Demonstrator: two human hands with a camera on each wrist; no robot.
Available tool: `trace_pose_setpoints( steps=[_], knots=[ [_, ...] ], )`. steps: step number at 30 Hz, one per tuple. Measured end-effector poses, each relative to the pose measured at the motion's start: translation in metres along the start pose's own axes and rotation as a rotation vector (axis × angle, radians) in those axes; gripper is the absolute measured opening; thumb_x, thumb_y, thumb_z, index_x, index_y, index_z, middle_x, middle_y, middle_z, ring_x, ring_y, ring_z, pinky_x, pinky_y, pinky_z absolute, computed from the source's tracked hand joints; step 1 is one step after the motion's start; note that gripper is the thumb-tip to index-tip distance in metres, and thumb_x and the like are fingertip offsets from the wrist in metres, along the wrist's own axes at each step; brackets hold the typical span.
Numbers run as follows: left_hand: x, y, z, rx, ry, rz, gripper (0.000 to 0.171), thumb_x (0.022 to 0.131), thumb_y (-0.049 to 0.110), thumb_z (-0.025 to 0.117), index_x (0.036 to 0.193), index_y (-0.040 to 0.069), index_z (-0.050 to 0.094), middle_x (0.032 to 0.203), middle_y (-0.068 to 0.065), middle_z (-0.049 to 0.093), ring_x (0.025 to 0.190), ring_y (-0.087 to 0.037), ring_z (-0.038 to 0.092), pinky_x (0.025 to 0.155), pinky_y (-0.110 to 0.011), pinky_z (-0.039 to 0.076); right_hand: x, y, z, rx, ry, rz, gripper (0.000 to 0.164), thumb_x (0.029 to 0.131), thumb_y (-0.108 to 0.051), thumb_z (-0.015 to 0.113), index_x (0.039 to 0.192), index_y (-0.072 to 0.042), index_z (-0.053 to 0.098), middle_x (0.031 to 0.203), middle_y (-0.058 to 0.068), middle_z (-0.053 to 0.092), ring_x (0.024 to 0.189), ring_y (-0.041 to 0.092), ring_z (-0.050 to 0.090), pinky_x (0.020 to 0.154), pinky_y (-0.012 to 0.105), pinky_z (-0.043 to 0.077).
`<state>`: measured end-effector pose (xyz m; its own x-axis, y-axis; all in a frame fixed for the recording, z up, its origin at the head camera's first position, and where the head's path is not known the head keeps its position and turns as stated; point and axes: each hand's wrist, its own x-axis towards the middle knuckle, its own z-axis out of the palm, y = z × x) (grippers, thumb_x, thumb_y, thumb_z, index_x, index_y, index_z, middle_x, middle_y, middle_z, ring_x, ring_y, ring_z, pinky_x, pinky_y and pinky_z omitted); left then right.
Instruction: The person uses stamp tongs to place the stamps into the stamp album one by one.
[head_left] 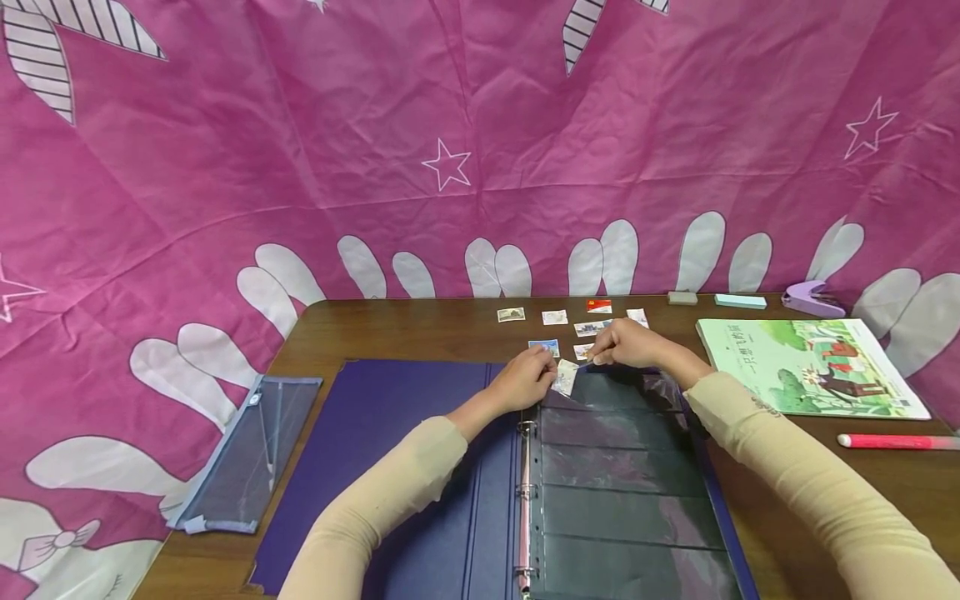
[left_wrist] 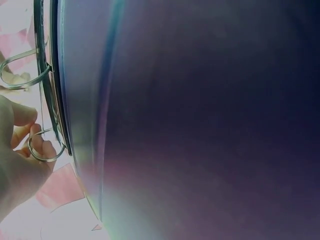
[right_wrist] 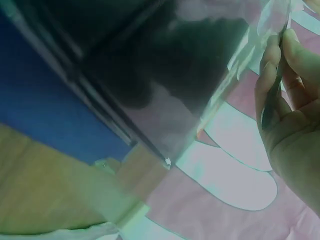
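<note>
A ring binder album (head_left: 405,467) lies spread on the table, its right side carrying a black page (head_left: 607,467) with clear pocket strips. At the page's top left corner, my left hand (head_left: 522,381) pinches the page edge, its fingertips beside a small pale stamp (head_left: 566,377). The left wrist view shows that hand (left_wrist: 22,150) behind the metal rings (left_wrist: 42,150). My right hand (head_left: 628,343) grips thin tweezers (head_left: 584,365), whose tip reaches the tilted stamp. In the right wrist view the tweezers (right_wrist: 272,97) lie between thumb and fingers.
Several loose stamps (head_left: 555,317) lie behind the album. To the right are a green picture book (head_left: 813,367), a pink marker (head_left: 896,442), a purple hole punch (head_left: 813,298), an eraser (head_left: 682,297) and a light blue box (head_left: 740,301). A mesh pouch (head_left: 251,454) lies left.
</note>
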<state>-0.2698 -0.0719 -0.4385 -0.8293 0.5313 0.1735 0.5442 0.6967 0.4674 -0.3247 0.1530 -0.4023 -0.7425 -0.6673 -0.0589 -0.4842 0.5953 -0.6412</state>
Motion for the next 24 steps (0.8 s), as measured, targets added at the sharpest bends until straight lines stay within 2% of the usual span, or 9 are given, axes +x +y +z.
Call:
trace_pose_setpoints(
  steps=[3, 7, 13, 20, 24],
  knots=[
    [0.000, 0.001, 0.000, -0.001, 0.008, -0.010, 0.008, 0.092, 0.010, 0.053, 0.087, 0.006, 0.059, 0.084, -0.003, 0.052, 0.071, -0.008, 0.044, 0.064, -0.017, 0.037, 0.000, 0.000, -0.004, 0.019, -0.009, 0.024, 0.013, 0.081, 0.000, 0.065, 0.091, 0.001, 0.074, 0.083, 0.015, 0.071, 0.058, 0.005, 0.050, 0.053, 0.022, 0.042],
    [0.000, 0.001, 0.000, 0.003, 0.033, -0.016, 0.008, 0.090, 0.010, 0.054, 0.085, 0.008, 0.060, 0.084, -0.003, 0.054, 0.070, -0.008, 0.046, 0.064, -0.018, 0.038, 0.002, -0.003, -0.006, -0.014, -0.017, 0.005, 0.012, 0.080, 0.000, 0.065, 0.087, -0.001, 0.075, 0.086, 0.013, 0.072, 0.063, 0.006, 0.052, 0.055, 0.021, 0.042],
    [-0.001, 0.002, -0.001, 0.003, 0.054, -0.012, 0.006, 0.088, 0.010, 0.056, 0.083, 0.009, 0.060, 0.083, -0.002, 0.055, 0.070, -0.008, 0.047, 0.064, -0.017, 0.039, 0.007, -0.005, 0.000, -0.103, -0.028, -0.086, 0.010, 0.080, -0.002, 0.067, 0.084, -0.003, 0.075, 0.080, 0.008, 0.071, 0.073, 0.008, 0.060, 0.063, 0.021, 0.046],
    [-0.002, 0.002, -0.001, -0.004, 0.061, -0.018, 0.007, 0.087, 0.009, 0.055, 0.083, 0.009, 0.061, 0.083, -0.002, 0.056, 0.070, -0.007, 0.048, 0.063, -0.016, 0.039, 0.008, -0.008, 0.009, -0.111, -0.018, -0.078, 0.010, 0.079, -0.001, 0.067, 0.085, -0.004, 0.075, 0.079, 0.004, 0.071, 0.072, 0.007, 0.058, 0.063, 0.020, 0.044],
    [-0.001, 0.002, -0.001, -0.012, 0.060, -0.009, 0.007, 0.087, 0.009, 0.056, 0.082, 0.009, 0.061, 0.084, -0.002, 0.057, 0.070, -0.007, 0.049, 0.064, -0.016, 0.040, 0.008, -0.009, 0.011, -0.135, -0.005, -0.105, 0.010, 0.079, -0.002, 0.067, 0.083, -0.005, 0.076, 0.076, 0.002, 0.068, 0.069, 0.005, 0.055, 0.062, 0.020, 0.042]
  ],
)
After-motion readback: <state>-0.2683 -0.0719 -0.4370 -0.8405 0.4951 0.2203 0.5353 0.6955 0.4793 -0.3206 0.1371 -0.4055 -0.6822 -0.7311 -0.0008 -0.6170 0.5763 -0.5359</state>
